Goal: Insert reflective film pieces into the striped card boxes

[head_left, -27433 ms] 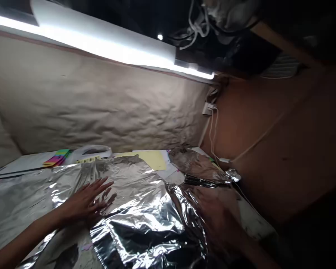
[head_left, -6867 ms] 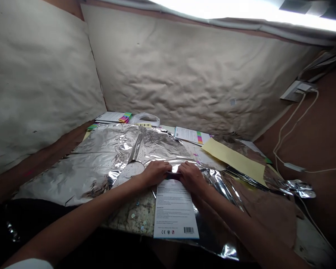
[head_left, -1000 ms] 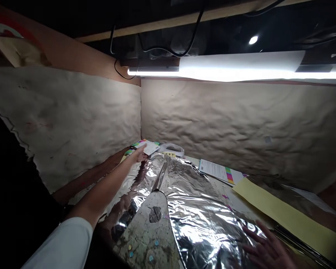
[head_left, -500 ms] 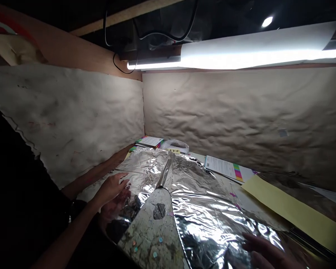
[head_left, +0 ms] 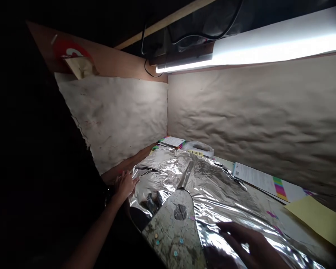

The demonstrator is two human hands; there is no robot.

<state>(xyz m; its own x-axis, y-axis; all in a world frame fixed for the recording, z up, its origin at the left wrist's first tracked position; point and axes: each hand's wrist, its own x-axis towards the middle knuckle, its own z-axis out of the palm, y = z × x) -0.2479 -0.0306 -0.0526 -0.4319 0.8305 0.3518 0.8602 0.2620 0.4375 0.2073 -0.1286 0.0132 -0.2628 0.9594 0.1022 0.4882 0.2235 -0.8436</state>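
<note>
A shiny silver foil sheet (head_left: 221, 200) covers much of the work surface, wrinkled and reflective. A ridge or fold (head_left: 187, 173) runs down its middle, and below that a tapering opening bares a stained grey board (head_left: 179, 233) with small round dots and a dark patch. At the foil's left edge lies my left hand (head_left: 125, 185), fingers apart, touching the sheet; whether it pinches the edge is hard to see. Low over the right part of the foil is my right hand (head_left: 248, 239), dark and slightly blurred, its fingers spread with nothing in them.
Printed sheets with coloured stripes (head_left: 257, 179) lie along the back right, beside a yellow paper (head_left: 316, 218). In the far corner are a paper stack (head_left: 170, 141) and a clear plastic item (head_left: 200, 147). Papered walls (head_left: 240, 108) enclose the back and left; a tube light (head_left: 240, 56) hangs above.
The view has swung left. My left hand has drawn back from on top of the foil to its left edge. My right hand has come further in over the foil.
</note>
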